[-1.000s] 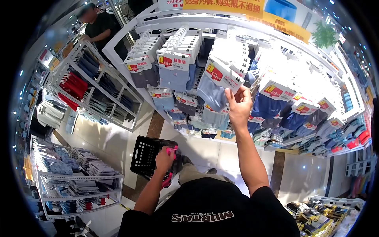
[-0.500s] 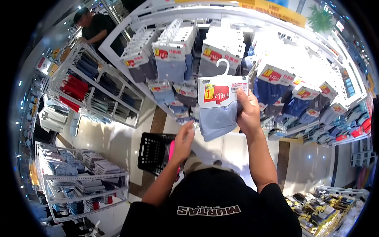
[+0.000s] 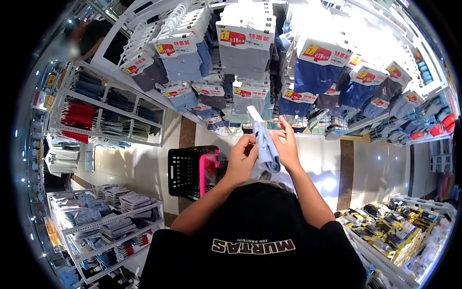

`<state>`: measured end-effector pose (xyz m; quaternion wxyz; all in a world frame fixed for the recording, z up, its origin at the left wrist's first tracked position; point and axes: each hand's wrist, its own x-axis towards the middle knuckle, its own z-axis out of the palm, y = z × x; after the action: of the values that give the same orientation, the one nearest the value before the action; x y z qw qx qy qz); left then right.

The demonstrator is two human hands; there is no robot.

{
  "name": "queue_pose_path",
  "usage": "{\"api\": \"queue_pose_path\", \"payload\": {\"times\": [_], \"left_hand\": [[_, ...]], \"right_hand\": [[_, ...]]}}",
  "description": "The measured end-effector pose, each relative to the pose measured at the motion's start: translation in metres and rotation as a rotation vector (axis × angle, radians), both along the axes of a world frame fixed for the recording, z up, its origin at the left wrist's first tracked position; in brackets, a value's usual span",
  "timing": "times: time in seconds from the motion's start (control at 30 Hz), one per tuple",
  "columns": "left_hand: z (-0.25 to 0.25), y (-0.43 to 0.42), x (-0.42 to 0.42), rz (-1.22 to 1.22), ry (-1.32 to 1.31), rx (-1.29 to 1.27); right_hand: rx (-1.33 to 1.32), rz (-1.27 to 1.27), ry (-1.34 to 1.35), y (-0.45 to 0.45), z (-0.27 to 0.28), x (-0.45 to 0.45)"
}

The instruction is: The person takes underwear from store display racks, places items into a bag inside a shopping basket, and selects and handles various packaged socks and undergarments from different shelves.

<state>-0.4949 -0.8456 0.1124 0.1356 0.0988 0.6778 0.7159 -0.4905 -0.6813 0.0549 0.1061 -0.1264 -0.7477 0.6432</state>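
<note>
A pack of light-blue underwear (image 3: 267,147) with a white header card is seen nearly edge-on between my two hands. My left hand (image 3: 240,161) is closed, with fingers curled and thumb against the pack's left edge. On the other side my right hand (image 3: 287,147) grips the pack low down, some of its fingers stretched upward. The front of the card is turned out of sight, and the exact finger contact is partly hidden. Beyond my hands hang similar packs, among them a grey one (image 3: 244,58) and a dark-blue one (image 3: 315,74), with red and yellow price labels.
A black shopping basket (image 3: 183,172) with a pink handle (image 3: 202,176) is at my left. White racks of folded clothes (image 3: 103,108) stand on the left, another shelf (image 3: 113,231) below them. A bin of yellow-black packets (image 3: 392,226) is at right. A person (image 3: 91,41) is at upper left.
The underwear pack has come down closer to my body and turned from face-on to edge-on. My left hand has moved right to meet it. The view has shifted relative to the rack.
</note>
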Motion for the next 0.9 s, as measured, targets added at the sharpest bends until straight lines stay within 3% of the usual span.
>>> {"api": "queue_pose_path", "payload": {"times": [0.07,0.17,0.27,0.37,0.47,0.6,0.8,0.9], "left_hand": [[0.0,0.0,-0.002,0.011,-0.052,-0.019],[-0.006,-0.001,0.003,0.027,-0.111,-0.043],[-0.027,-0.002,0.009,0.036,-0.18,0.047],[-0.041,-0.011,0.007,0.067,-0.331,0.188],[-0.062,-0.029,-0.002,0.05,-0.229,0.12],[-0.054,-0.025,0.002,-0.002,-0.452,0.229],[-0.039,-0.001,0.013,-0.043,-0.534,0.117],[-0.052,0.0,0.013,-0.01,-0.414,0.174]], "right_hand": [[-0.221,0.14,-0.078,0.015,-0.009,0.01],[-0.465,0.374,-0.014,0.016,0.022,0.034],[-0.172,0.35,-0.087,0.008,0.027,0.04],[-0.415,0.303,-0.219,0.013,-0.014,0.038],[-0.504,0.192,-0.181,0.01,0.0,0.036],[-0.48,0.176,-0.173,0.011,0.005,0.031],[-0.354,0.239,-0.177,0.0,0.009,0.028],[-0.308,0.315,-0.164,-0.001,0.01,0.029]]}}
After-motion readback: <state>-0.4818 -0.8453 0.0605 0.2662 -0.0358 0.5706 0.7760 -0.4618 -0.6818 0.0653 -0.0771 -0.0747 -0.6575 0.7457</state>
